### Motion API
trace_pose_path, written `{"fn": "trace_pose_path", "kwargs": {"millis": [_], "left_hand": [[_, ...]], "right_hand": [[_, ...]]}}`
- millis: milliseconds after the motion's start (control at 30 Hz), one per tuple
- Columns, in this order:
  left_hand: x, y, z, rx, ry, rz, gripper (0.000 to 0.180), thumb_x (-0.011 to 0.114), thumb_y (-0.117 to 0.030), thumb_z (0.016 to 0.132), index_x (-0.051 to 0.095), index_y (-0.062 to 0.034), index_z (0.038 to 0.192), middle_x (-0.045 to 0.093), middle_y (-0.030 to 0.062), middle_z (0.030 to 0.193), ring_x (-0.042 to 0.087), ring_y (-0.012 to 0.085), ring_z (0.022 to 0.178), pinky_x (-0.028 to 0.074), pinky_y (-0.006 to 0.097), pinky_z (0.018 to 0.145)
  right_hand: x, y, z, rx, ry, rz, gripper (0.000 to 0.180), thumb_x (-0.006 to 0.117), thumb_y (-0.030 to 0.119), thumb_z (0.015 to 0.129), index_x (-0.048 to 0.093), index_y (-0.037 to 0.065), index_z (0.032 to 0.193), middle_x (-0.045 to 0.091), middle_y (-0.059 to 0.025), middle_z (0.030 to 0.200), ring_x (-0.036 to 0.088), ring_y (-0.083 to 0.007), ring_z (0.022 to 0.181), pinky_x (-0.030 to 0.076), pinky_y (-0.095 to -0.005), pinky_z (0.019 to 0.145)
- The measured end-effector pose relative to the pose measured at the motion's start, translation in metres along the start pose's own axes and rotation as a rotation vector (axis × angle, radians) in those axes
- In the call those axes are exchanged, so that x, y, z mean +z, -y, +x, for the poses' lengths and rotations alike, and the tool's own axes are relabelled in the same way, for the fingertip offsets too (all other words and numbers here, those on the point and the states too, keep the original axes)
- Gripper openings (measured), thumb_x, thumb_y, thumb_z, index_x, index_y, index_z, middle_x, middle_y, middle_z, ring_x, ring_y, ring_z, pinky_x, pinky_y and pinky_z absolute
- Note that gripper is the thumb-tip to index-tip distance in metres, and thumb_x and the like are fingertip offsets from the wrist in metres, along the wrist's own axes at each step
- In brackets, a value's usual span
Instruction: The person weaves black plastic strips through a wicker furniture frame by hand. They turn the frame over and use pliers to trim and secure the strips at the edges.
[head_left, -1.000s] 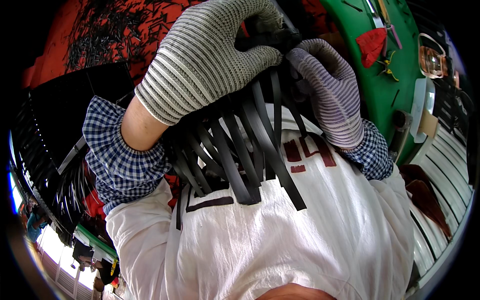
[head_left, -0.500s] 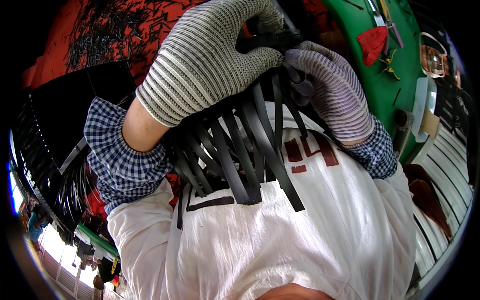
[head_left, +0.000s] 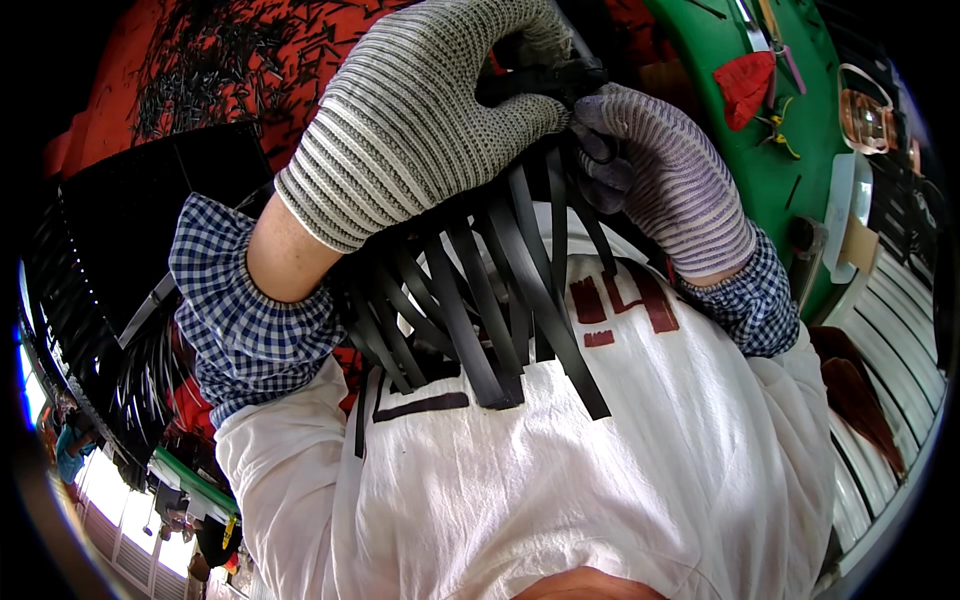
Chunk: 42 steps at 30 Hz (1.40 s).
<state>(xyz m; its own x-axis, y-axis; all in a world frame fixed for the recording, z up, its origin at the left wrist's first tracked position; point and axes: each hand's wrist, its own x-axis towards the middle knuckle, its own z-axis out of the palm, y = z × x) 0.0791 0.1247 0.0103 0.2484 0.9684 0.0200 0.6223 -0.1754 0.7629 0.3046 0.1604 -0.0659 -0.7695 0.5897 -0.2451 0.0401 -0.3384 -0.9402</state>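
Note:
Flat black strips [head_left: 466, 312] hang in a loose fringe below my hands, over the white shirt front. Their upper ends meet in a dark woven-looking edge [head_left: 545, 80]. My left hand [head_left: 410, 130], in a grey-and-white striped knit glove, is closed round this edge, thumb on the near side and fingers curled over the far side. At the edge's right end, my right hand [head_left: 685, 180] wears a purple-grey striped glove with dark fingertips. Its fingers are bent and pinched together on a black strip, partly hidden there.
Black strip scraps [head_left: 240, 70] litter the red surface at the far left. A large black panel [head_left: 150, 200] stands to the left with more strips below. The green table [head_left: 715, 60] at right carries a red cloth piece [head_left: 744, 90], yellow-handled snips [head_left: 778, 130] and other tools.
My right hand has shifted slightly to the right, its wrist turning a little. The left hand and hanging strips have barely moved.

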Motion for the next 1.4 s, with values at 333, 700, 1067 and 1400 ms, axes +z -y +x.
{"fn": "trace_pose_path", "kwargs": {"millis": [333,700,1067,1400], "left_hand": [[-0.003,-0.017,-0.002,0.035,0.002,0.033,0.03,0.08,-0.013,0.084,0.068,0.0001,0.107,0.069,0.0136,0.098,0.068,0.0247,0.089,0.057,0.035,0.083],[0.006,0.013,0.001,0.046,-0.008,-0.06,0.034,0.081,-0.013,0.082,0.066,0.0006,0.11,0.069,0.0152,0.101,0.069,0.0272,0.094,0.056,0.036,0.088],[0.002,0.002,0.0,0.017,0.009,-0.061,0.033,0.08,-0.012,0.081,0.065,0.0004,0.108,0.068,0.0158,0.099,0.069,0.0282,0.091,0.056,0.037,0.084],[-0.002,-0.006,-0.004,0.043,-0.002,0.028,0.033,0.079,-0.012,0.081,0.065,0.0004,0.108,0.067,0.0174,0.099,0.069,0.0328,0.092,0.056,0.038,0.085]], "right_hand": [[0.016,0.008,-0.003,0.154,-0.16,0.426,0.019,0.07,0.022,0.098,0.069,0.003,0.099,0.058,-0.001,0.073,0.059,-0.0095,0.06,0.051,-0.0234,0.058],[0.018,0.015,-0.003,0.151,-0.269,0.213,0.019,0.069,0.024,0.098,0.072,0.005,0.097,0.059,0.0032,0.076,0.054,-0.004,0.066,0.047,-0.02,0.062],[0.007,0.013,0.001,0.169,-0.136,0.313,0.016,0.068,0.014,0.097,0.073,0.002,0.105,0.062,-0.0025,0.084,0.059,-0.0089,0.071,0.051,-0.0223,0.066],[0.01,0.009,-0.002,0.085,-0.105,0.209,0.019,0.066,0.006,0.097,0.068,0.001,0.115,0.064,-0.0052,0.093,0.065,-0.0127,0.075,0.057,-0.0261,0.07]]}}
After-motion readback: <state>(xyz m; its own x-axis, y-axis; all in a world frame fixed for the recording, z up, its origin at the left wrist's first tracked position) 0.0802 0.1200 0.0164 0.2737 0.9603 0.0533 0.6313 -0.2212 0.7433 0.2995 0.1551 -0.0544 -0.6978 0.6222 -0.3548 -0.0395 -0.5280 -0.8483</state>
